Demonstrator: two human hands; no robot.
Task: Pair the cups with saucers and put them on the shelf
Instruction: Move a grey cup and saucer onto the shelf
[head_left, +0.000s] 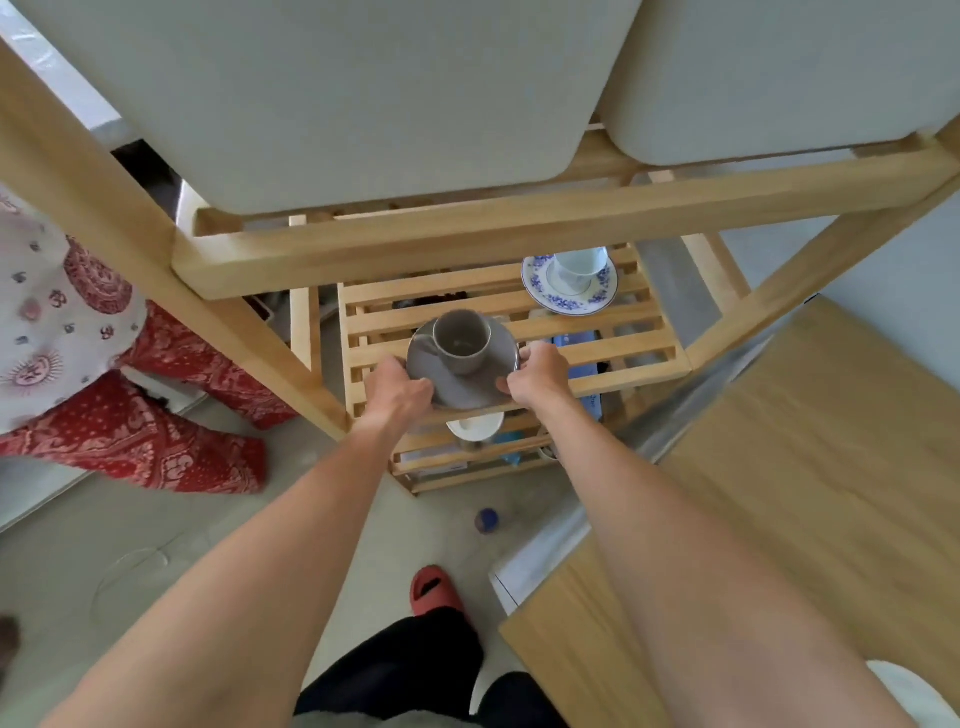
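You've got both hands pinching the gray saucer (462, 382), left hand (397, 387) and right hand (537, 376) on opposite rims, gray cup (462, 340) sitting between them. It's at the slatted shelf (623, 358), with the blue-flowered saucer (569, 288) and white cup (576, 270) just beyond your right hand.

Landmark: red slipper (435, 591), on the pale floor at bottom centre.
Blue ball (487, 520): small, on the floor just beyond the slipper, slightly to its right.
Wooden table top (779, 483): light wood grain, to the right of the slipper, its near corner close by.
White dish (914, 696): partly seen on the table, far right and nearer than the slipper.
Grey bins (363, 93): two large pale containers side by side, high above and beyond the slipper.
Patterned cloth (130, 415): red and white printed fabric, well to the slipper's left.
Black trousers (405, 670): just nearer than the slipper.
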